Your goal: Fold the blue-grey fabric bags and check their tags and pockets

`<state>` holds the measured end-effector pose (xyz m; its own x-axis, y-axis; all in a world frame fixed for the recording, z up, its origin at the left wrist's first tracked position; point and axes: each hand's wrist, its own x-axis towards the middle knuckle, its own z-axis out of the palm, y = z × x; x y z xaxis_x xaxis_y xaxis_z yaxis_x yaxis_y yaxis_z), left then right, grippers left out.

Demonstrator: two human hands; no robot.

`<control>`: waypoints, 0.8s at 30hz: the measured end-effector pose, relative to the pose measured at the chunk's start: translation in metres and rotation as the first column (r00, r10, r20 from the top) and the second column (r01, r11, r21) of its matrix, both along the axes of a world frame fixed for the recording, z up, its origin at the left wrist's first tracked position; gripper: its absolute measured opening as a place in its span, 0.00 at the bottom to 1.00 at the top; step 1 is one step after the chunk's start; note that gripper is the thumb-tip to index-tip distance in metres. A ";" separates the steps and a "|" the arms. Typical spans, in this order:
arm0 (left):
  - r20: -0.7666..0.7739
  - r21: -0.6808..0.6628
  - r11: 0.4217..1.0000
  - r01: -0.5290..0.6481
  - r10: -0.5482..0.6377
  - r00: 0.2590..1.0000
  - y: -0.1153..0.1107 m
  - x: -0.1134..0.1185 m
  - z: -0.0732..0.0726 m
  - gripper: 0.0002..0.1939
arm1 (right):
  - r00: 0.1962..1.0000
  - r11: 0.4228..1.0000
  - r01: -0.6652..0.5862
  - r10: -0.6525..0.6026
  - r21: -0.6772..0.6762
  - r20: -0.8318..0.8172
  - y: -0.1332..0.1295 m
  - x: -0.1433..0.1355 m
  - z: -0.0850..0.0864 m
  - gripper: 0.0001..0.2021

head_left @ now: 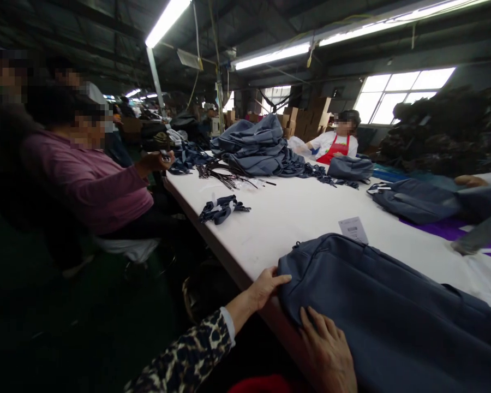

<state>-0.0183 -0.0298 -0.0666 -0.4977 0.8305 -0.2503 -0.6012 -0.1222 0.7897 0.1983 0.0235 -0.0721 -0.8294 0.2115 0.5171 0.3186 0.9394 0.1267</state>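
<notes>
A large dark blue bag (pixel 393 305) lies along the near right part of the white table. My left hand (pixel 267 286) grips its left end near the table edge, thumb on top and the other fingers round the side, partly hidden. My right hand (pixel 327 346) rests on the near side of the bag, its fingers slightly bent and a little apart. A zipper pull shows at the bag's upper left corner. Just beyond the bag, a white printed tag (pixel 353 230) lies on the table.
Bundled blue straps (pixel 223 209) lie near the table's left edge, with black cords (pixel 225 176) and a heap of blue bags (pixel 257 144) behind. More bags (pixel 417 201) lie at right. A person in pink (pixel 102 180) sits at left; another wears a red apron (pixel 334 148).
</notes>
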 end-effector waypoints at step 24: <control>-0.786 -0.198 0.952 -0.234 -0.011 0.619 0.028 -0.041 -0.008 0.10 | 0.998 0.998 0.043 -0.045 0.035 0.045 -0.007 -0.008 -0.010 0.28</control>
